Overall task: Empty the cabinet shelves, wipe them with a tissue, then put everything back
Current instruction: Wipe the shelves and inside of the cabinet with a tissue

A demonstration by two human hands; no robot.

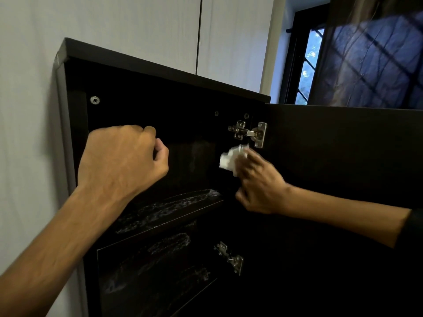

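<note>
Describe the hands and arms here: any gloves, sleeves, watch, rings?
Both hands are bare: no gloves, and no rings or watch can be seen on the left hand or right hand. The left forearm is uncovered as far as the frame shows. The right forearm is bare up to a dark sleeve at the frame's right edge; its fabric and cut cannot be made out.

Dark cabinet shelves, streaked with wet smears.
</note>
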